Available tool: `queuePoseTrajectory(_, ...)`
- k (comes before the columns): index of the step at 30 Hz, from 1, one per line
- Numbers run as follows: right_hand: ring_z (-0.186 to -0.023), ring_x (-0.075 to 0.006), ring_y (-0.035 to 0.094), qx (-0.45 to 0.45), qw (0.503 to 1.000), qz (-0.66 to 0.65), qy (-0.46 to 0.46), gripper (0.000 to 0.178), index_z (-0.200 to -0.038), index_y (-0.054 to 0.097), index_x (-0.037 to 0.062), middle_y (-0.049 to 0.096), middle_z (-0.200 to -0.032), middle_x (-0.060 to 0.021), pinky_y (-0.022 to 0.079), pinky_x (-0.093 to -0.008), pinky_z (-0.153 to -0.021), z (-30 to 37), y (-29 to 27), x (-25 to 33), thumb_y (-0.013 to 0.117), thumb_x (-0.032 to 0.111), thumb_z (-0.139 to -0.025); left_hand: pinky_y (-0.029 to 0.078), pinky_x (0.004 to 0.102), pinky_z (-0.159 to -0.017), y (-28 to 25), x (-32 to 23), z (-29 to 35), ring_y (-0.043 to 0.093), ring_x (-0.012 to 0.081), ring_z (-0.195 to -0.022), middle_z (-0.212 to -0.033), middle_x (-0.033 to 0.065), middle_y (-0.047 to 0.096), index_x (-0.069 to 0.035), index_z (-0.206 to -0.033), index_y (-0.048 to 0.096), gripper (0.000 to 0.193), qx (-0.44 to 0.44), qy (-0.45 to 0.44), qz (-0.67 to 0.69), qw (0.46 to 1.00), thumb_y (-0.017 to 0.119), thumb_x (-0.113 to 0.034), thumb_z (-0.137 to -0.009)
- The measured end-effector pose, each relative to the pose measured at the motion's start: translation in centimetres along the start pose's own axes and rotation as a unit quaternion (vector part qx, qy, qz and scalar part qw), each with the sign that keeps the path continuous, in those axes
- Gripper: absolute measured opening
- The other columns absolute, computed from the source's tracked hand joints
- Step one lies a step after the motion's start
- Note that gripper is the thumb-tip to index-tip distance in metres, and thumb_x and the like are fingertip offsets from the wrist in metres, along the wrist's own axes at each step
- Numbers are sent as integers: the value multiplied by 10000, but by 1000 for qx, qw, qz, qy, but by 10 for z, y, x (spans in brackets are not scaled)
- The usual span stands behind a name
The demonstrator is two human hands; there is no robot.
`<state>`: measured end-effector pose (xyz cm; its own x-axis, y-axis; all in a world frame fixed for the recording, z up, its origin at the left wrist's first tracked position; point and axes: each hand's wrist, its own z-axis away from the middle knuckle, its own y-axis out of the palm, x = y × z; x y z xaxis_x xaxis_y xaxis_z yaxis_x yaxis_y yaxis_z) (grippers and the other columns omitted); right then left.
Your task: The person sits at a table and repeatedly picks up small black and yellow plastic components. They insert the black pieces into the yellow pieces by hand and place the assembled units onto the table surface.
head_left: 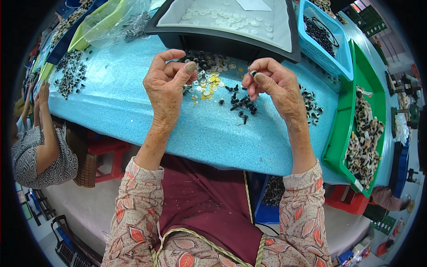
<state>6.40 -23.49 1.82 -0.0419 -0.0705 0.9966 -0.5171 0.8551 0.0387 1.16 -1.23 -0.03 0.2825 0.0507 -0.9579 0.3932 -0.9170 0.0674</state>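
Above the blue table, my right hand (278, 86) pinches a small black plastic piece with a pale ring (253, 73) between thumb and fingertips. My left hand (167, 86) is closed, its thumb against curled fingers; whatever it may hold is hidden. Between and beyond the hands lies a pile of white and yellow washers (209, 84), mixed with black bits. Loose black stemmed pegs (242, 104) are scattered just left of and below my right hand. Several black-and-white assembled pieces (311, 104) lie to the right of my right wrist.
A black-framed tray (222, 42) lined in white holds pale washers at the back. A light-blue basket (342, 62) of black parts and a green crate (331, 147) with spotted plush pieces stand at right. Small parts (71, 73) lie at left, near another person's hands (43, 93).
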Motion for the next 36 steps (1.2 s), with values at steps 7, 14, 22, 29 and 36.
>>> queuePoseTrajectory(7, -554, -68, 579, -80, 994, 66, -22, 101, -968, 602, -8, 639, -698, -70, 494, -197, -478, -1, 4, -3, 539, 46, -912, 497, 212, -593, 1, 3, 1, 628, 95, -649, -720, 60, 666, 4, -1064, 559, 258, 15, 21, -41, 999, 681, -38, -840)
queuePoseTrajectory(14, -518, -61, 558, -85, 980, 177, 5, 104, -921, 636, 4, 629, -656, -45, 458, -210, -449, 12, 6, 13, 551, 61, -902, 474, 195, -572, 7, 7, 4, 623, 61, -643, -689, 37, 673, -35, -1012, 586, 246, 14, 88, -129, 988, 716, -49, -805)
queuePoseTrajectory(22, -579, -180, 644, -104, 849, 517, 40, 97, -882, 661, 2, 664, -689, -128, 495, -296, -535, 78, -16, 29, 655, 63, -807, 495, 186, -609, 0, 7, 4, 636, 58, -680, -709, 31, 677, -32, -995, 607, 193, 29, 88, -166, 982, 697, -49, -825)
queuePoseTrajectory(29, -647, -199, 647, -134, 892, 419, -105, 129, -861, 689, 63, 658, -777, -87, 506, -314, -589, 74, 23, 2, 726, 66, -737, 490, 187, -610, 3, 7, 3, 630, 62, -673, -706, 29, 673, -30, -989, 608, 187, 34, 88, -162, 982, 696, -48, -825)
queuePoseTrajectory(36, -633, -202, 625, -130, 857, 489, -94, 151, -825, 699, 87, 634, -743, -60, 485, -334, -593, 62, 41, -17, 766, 138, -700, 465, 208, -577, 2, 8, 3, 619, 54, -632, -686, 24, 684, -55, -958, 626, 192, 30, 93, -150, 984, 727, -85, -798)
